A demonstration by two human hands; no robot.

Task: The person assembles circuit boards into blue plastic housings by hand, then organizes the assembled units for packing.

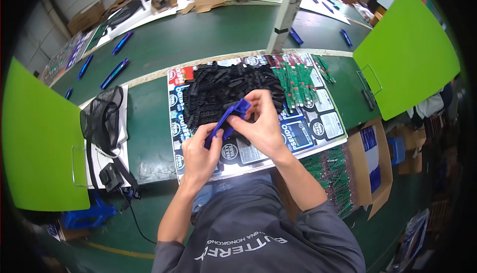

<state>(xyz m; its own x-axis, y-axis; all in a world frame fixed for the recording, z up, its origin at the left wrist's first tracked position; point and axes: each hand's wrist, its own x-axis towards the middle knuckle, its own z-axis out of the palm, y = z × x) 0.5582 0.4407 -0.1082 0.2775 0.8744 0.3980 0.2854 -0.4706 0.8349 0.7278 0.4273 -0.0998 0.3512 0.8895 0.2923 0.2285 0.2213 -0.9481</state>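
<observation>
Between my two hands is a long blue-purple plastic housing [241, 106], tilted up toward the far right. My left hand [200, 155] grips its lower end, thumb and fingers pressed on either side. At the upper end, the fingers of my right hand [260, 126] are closed around it, the thumb on its near side. Some of the housing is hidden by the fingers. Beneath and beyond it lies a heap of small black plastic parts [213, 89]. To the right of the heap is a pile of narrow green circuit boards [296, 81].
The piles rest on a printed sheet [326, 124]. A carton with blue pieces [380, 188] stands at the lower right, beside more boards [330, 178]. Green panels [44, 139] flank the table. A black mesh bag [105, 116] lies left; finished-looking blue housings [115, 73] lie beyond.
</observation>
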